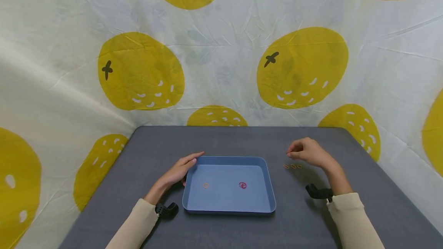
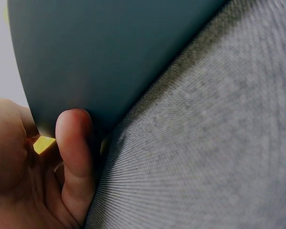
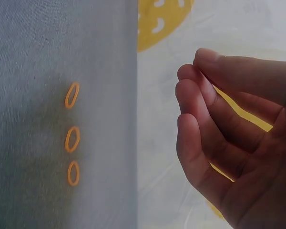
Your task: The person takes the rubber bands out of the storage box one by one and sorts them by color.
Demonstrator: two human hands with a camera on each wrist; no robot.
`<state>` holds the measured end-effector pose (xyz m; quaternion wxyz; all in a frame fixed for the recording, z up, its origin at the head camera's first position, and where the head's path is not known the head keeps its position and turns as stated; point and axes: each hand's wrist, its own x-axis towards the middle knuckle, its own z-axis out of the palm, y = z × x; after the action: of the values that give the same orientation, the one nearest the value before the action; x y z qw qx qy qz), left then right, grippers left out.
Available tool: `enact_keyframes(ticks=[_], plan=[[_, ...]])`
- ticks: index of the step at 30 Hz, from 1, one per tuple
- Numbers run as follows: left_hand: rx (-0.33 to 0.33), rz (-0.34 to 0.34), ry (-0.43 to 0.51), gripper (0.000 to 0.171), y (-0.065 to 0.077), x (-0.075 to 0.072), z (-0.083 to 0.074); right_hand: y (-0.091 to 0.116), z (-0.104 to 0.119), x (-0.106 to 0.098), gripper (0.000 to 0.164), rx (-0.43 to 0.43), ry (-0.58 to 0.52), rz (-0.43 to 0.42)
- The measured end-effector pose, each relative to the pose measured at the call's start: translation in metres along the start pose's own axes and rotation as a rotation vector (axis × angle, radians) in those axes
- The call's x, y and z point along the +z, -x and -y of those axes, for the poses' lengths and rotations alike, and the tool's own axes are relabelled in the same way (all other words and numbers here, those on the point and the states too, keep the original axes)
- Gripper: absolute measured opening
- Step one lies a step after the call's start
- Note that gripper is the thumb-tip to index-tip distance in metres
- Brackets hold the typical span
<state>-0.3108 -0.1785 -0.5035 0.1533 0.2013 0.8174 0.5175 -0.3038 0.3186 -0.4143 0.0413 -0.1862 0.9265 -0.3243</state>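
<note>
A blue rectangular tray (image 1: 228, 203) sits on the table; my left hand (image 1: 180, 170) grips its left side. In the left wrist view a bent finger (image 2: 74, 143) presses against the tray's outer wall (image 2: 95, 57). Inside the tray lie a small orange band (image 1: 205, 183) and a red looped band (image 1: 242, 185). To the tray's right, my right hand (image 1: 308, 152) hovers over three small orange bands (image 1: 293, 164) set in a row. Its fingers (image 3: 188, 100) are loosely bent with the thumb tip close to the index fingertip, and nothing shows between them.
A dark grey cloth (image 1: 166, 141) covers the table. Behind it hangs a white curtain (image 1: 221, 68) printed with yellow fruit. Each wrist wears a black camera mount, such as the right one (image 1: 318, 192).
</note>
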Motion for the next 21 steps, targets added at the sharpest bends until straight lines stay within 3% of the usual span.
enact_keyframes(ticks=[21], plan=[[0.01,0.009,0.014,0.046,0.0,0.0,0.004,-0.015,0.042,0.029,0.007,-0.11,0.002,0.051]])
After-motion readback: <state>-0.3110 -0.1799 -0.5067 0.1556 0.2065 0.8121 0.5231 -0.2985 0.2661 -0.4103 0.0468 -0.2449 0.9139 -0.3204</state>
